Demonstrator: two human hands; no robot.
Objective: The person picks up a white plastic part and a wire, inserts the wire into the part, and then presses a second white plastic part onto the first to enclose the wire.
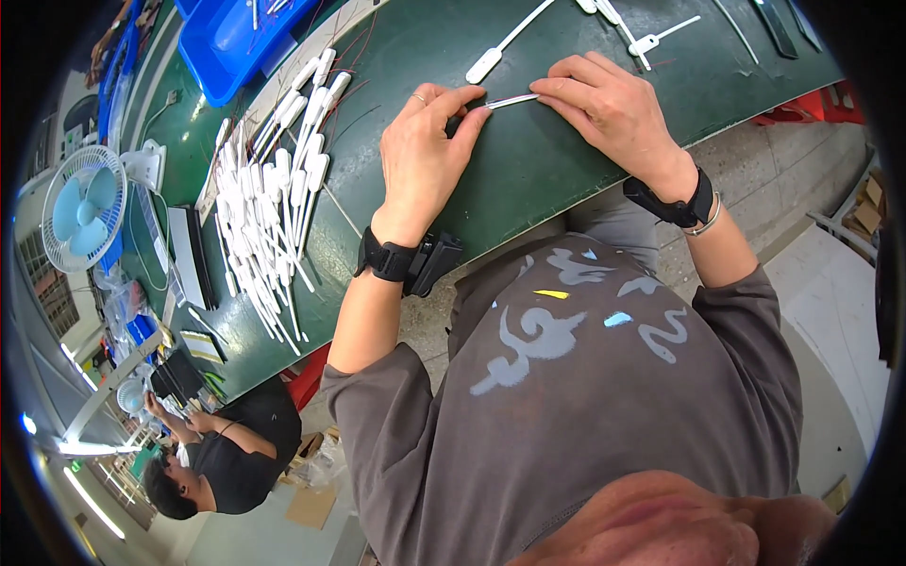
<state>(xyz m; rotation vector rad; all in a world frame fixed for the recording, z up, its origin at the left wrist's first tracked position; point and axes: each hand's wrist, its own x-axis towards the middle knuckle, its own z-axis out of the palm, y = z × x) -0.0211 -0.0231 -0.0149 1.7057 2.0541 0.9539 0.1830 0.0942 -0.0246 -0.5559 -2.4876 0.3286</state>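
Between my hands stretches a thin, whitish strip [512,101], held level just above the green table. My left hand [420,156] pinches its left end between thumb and forefinger; something dark shows behind those fingers, too small to make out. At the other end, my right hand [609,108] grips the strip with closed fingertips. Just beyond it lies a white paddle-shaped piece [484,65] with a thin stem. Further right, several similar white pieces [645,44] lie together near the far edge of the view.
A large heap of white stemmed pieces [274,217] covers the table [377,57] to my left, some with thin reddish wires. Behind it stand a blue bin [222,57] and a fan [85,208]. A person in black [241,453] sits further along on the left.
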